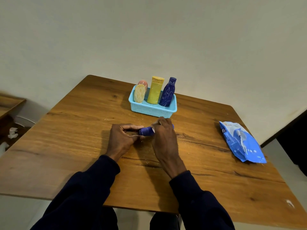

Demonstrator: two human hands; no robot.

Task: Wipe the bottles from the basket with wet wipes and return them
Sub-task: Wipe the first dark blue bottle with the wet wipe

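Fingers (132, 127) of the left hand (123, 138) are curled, index and thumb pinching the left end of a small blue bottle (147, 131) that lies sideways just above the table (66, 146), near its middle. Right hand (163, 135) is wrapped over the bottle's other half, fingers curled round it; only the mid-section and a sliver of blue past the knuckles show. A pale fleck sits at the right fingertips; cannot tell whether it is a wipe. Whether the bottle touches the wood is hidden by the hands. Just beyond the hands, near the far edge, stands the light blue basket (152, 111) with four bottles upright or leaning: dark blue bottle (167, 92) at right, tall yellow bottle (156, 90) in the middle, pale oval bottle (140, 93) at left, and an orange bottle (142, 83) mostly hidden behind it. Wet-wipes pack (240, 141) lies flat close to the table's right edge, well apart from the hands, with a broad stretch of wood between. Wood also runs wide to the left of the left hand. Near table edge passes under both dark sleeves. At far left, cut off by the frame: a second wooden surface (8, 103) and blurred white scraps (13, 132) on the floor.
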